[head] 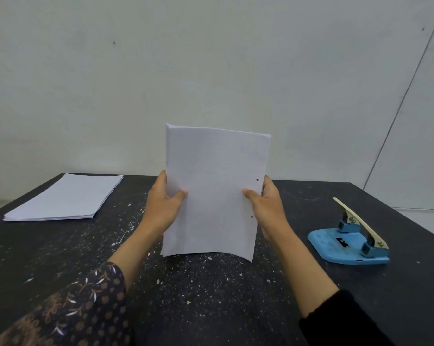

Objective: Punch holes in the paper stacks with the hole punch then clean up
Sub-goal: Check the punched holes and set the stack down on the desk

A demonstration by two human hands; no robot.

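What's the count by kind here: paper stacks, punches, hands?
Paper stacks: 2 (held stack, upright, with holes near its right edge; flat stack lying at far left)
Hole punch: 1 (blue hole punch at right)
Hands: 2 (left hand and right hand, both gripping the held stack)
Total: 5

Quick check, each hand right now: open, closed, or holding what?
Left hand: grips the left edge of the upright paper stack.
Right hand: grips the same stack's right edge, beside the punched holes.
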